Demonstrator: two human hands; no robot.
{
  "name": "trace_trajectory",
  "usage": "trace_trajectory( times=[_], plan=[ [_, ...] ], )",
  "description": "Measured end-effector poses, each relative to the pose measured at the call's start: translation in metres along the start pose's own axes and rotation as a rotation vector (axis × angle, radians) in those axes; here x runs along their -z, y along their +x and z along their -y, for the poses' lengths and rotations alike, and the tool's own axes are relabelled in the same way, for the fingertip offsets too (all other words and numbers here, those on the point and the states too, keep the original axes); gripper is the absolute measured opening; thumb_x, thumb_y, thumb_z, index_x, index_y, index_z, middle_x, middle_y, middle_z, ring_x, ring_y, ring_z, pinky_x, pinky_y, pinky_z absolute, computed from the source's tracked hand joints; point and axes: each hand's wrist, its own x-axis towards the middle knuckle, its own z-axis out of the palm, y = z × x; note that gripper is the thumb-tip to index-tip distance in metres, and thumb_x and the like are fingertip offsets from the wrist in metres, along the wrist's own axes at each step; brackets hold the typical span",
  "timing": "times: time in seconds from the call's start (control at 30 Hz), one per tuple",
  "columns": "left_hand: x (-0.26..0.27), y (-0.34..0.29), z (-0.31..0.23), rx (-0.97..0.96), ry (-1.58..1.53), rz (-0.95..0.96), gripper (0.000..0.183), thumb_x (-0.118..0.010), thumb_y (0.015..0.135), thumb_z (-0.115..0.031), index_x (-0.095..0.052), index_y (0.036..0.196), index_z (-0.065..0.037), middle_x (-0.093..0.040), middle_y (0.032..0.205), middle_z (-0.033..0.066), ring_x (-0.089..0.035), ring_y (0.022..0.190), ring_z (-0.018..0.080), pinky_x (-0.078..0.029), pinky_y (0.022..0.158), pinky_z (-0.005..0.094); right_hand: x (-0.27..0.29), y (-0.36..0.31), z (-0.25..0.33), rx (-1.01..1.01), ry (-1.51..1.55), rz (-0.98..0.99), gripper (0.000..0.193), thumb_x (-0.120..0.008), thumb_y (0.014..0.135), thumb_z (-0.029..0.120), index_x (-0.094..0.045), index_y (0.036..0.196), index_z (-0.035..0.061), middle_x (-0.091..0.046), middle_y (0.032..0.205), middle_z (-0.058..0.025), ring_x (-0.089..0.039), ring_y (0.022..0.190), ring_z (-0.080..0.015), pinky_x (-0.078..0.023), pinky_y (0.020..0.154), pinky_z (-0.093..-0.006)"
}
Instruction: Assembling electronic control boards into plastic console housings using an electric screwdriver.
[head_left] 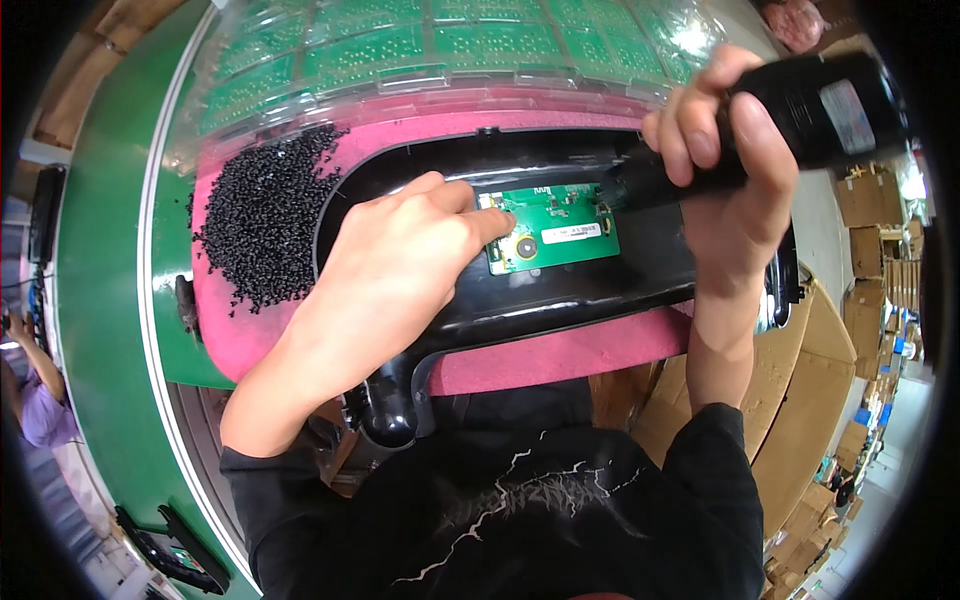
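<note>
A green circuit board with a white label and a round dark part lies inside a long black plastic housing. My left hand reaches in from the left, its index finger pressing on the board's left end while the other fingers curl under, partly hidden. In my right hand is a black electric screwdriver, gripped round its body and tilted. Its narrow end points left and down to the board's upper right corner; the very tip is blurred and dark against the housing.
Beneath the housing is a pink mat on a green table. A heap of small black screws lies at left. Clear trays of green boards stand behind. Cardboard boxes are at right, and another person's arm shows far left.
</note>
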Motion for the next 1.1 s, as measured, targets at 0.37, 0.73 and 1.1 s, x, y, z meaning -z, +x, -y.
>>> trace_trajectory(
  times=[0.37,0.73,1.1],
  plan=[
    [0.004,0.004,-0.001,-0.021,-0.657,-0.191,0.03,-0.078,0.08,0.0,-0.059,0.104,0.0,-0.07,0.086,0.0071,-0.074,0.081,0.0172,-0.056,0.07,0.0283,-0.007,-0.012,0.018,0.122,0.651,0.114,0.03,-0.072,0.087,0.024,-0.051,0.106,0.0145,-0.05,0.07,0.0093,-0.048,0.061,-0.0051,-0.035,0.085,-0.0292],
    [0.01,0.006,-0.001,-0.09,-0.636,-0.254,0.035,-0.081,0.079,-0.006,-0.056,0.102,0.0,-0.072,0.086,0.0079,-0.075,0.085,0.0184,-0.057,0.075,0.0275,-0.007,-0.014,0.022,0.114,0.669,0.132,0.031,-0.073,0.085,0.025,-0.05,0.104,0.0164,-0.054,0.071,0.0106,-0.052,0.063,-0.0027,-0.033,0.089,-0.0298],
    [0.009,0.01,0.0,-0.175,-0.571,-0.195,0.024,-0.071,0.082,-0.002,-0.067,0.104,0.005,-0.07,0.095,0.0161,-0.069,0.092,0.0306,-0.056,0.079,0.0366,-0.009,-0.008,0.015,0.165,0.626,0.285,0.037,-0.077,0.084,0.029,-0.052,0.108,0.0175,-0.054,0.071,0.0108,-0.052,0.063,-0.0044,-0.03,0.091,-0.031]
  ],
)
